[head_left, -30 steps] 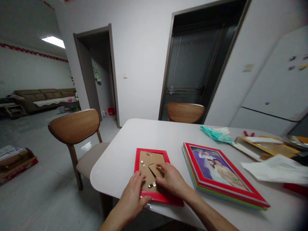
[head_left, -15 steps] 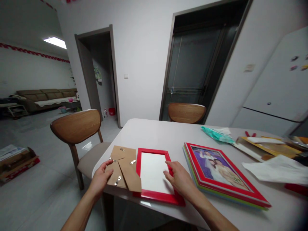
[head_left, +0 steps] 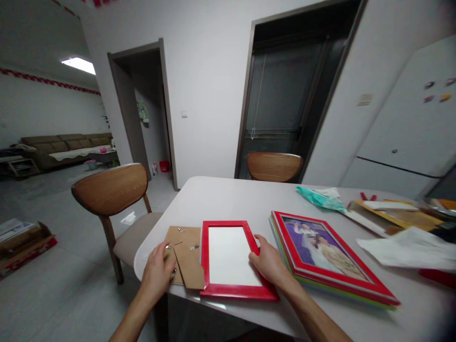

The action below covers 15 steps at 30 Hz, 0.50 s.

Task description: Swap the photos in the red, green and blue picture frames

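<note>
A red picture frame (head_left: 241,291) with a white sheet inside its border lies near the table's front edge. My right hand (head_left: 270,262) grips its right side, thumb over the border and fingers at the outer edge. To the left lies a brown backing board (head_left: 192,274) with metal clips and a stand flap, its right side against the frame. My left hand (head_left: 158,270) rests on the board's left part, thumb and fingers apart; some fingertips are hidden. Right of my right hand is a stack of frames (head_left: 342,289), a red one with a photo (head_left: 324,249) on top.
The white table (head_left: 228,199) holds a teal packet (head_left: 318,198), a yellow envelope (head_left: 409,217) and crumpled white wrapping (head_left: 399,249) on the right. One wooden chair (head_left: 112,190) stands at the left, another chair (head_left: 274,166) behind the table. A cardboard box (head_left: 30,244) sits on the floor.
My left hand has moved right, from the backing board's left edge onto its face. My right hand has shifted outward and now grips the red frame's right side.
</note>
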Available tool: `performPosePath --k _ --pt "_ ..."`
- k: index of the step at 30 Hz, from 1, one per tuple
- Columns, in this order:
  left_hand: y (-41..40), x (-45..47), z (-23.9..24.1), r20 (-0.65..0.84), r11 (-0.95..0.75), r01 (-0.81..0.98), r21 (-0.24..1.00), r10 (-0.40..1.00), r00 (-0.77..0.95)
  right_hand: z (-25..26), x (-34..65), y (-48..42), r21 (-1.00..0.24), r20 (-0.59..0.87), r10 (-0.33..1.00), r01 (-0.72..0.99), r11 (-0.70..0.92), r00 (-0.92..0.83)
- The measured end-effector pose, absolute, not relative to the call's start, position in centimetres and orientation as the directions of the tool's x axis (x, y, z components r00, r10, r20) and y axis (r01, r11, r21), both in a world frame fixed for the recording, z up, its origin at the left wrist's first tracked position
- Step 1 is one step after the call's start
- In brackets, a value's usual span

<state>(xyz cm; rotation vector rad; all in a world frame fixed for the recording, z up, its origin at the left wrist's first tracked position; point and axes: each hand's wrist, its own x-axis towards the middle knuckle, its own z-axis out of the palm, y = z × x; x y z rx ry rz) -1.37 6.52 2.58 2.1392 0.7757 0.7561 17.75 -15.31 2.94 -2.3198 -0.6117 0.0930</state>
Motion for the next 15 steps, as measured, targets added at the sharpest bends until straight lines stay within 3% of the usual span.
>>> performPosePath --k 3,5,7,11,15 --pt "2.0 -0.3 3.5 0.309 -0.613 0.210 0.761 0.628 0.714 4.7 16.7 -15.4 -0.956 -0.138 0.455 0.002 -0.293 0.880" --pt "-1.4 0.7 4.2 0.328 -0.663 0.083 0.744 0.471 0.819 6.2 15.7 -15.4 -0.976 -0.198 0.511 -0.216 -0.024 0.836" --pt "-4.3 1.6 4.9 0.349 -0.707 -0.028 0.706 0.313 0.883 7.6 14.8 -15.3 -0.951 -0.158 0.537 -0.274 0.143 0.829" --pt "-6.5 2.9 5.8 0.376 -0.776 -0.113 0.620 0.167 0.912 9.2 13.9 -15.3 -0.946 -0.086 0.563 -0.245 0.213 0.822" --pt "-5.8 2.7 6.3 0.302 -0.725 -0.050 0.687 0.223 0.927 9.6 13.7 -15.5 -0.952 -0.090 0.590 -0.243 0.186 0.802"
